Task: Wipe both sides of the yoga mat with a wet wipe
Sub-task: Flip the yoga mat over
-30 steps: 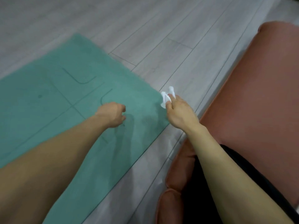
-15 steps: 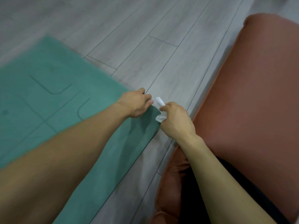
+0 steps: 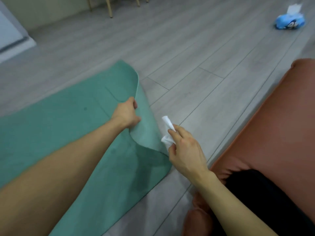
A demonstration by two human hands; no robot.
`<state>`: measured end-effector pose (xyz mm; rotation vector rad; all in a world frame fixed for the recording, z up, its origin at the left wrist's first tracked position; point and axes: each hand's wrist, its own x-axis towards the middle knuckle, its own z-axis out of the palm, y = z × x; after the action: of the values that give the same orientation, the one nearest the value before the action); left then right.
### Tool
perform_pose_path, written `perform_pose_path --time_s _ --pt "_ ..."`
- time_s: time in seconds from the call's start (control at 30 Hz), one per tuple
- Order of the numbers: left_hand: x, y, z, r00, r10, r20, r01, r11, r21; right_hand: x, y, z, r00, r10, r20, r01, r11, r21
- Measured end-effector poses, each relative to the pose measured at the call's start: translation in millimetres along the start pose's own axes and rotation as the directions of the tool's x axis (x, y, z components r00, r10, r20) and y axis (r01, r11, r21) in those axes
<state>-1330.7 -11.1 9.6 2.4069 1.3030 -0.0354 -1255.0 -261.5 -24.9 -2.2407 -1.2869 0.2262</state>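
A teal yoga mat (image 3: 71,126) lies on the grey floor at the left. My left hand (image 3: 125,113) grips its right end edge and holds it lifted and curled, so a strip of the underside faces me. My right hand (image 3: 184,149) hovers just right of the lifted edge, pinching a crumpled white wet wipe (image 3: 167,132) that pokes up from the fingers. The wipe sits close to the mat's edge, and I cannot tell whether it touches.
A pink cushioned seat (image 3: 272,133) fills the right side, with black clothing (image 3: 259,198) on it. A blue wet wipe pack (image 3: 170,23) lies on the floor far right. Chair legs (image 3: 110,7) and a white unit (image 3: 12,36) stand at the back.
My left hand moved from the mat's surface to its end edge, gripped it and lifted it. My right hand stayed beside the edge with the wipe. The view tilted up.
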Motion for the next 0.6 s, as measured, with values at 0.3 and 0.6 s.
perform_pose_path --time_s 0.3,0.6 --pt "-171 -256 -117 0.922 -0.338 -0.188 0.333 0.941 -0.058 -67 -166 73 0.9 -0.399 0.177 0.389 0.917 0.09" --pt "-401 -488 -112 0.65 -0.684 -0.33 0.709 0.703 -0.058 -130 -310 156 0.659 -0.724 0.203 0.65 0.685 0.329"
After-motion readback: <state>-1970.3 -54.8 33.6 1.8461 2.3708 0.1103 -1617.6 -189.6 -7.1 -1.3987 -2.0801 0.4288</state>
